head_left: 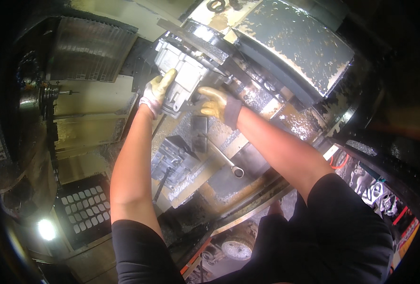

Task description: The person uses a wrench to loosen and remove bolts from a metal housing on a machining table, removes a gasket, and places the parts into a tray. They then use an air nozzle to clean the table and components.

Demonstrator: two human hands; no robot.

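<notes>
A silvery cast metal housing (184, 71), boxy with ribs and a small eyelet at its near corner, is held up against a dark fixture bar (195, 40). My left hand (158, 90), in a yellow-palmed work glove with a pale cuff, grips its left side with the thumb laid on the face. My right hand (217, 104), gloved in yellow with a grey cuff, has curled fingers at the housing's right lower edge; the fingertips are partly hidden. Nearer to me a ring-ended wrench (237, 171) lies on the machine table (229, 184).
Another grey metal block (174, 158) sits on the table below my left hand, among metal chips. A chip-covered grey machine cover (295, 42) stands at far right. A bright lamp (47, 229) shines at lower left. Metal parts (373, 191) are piled at right.
</notes>
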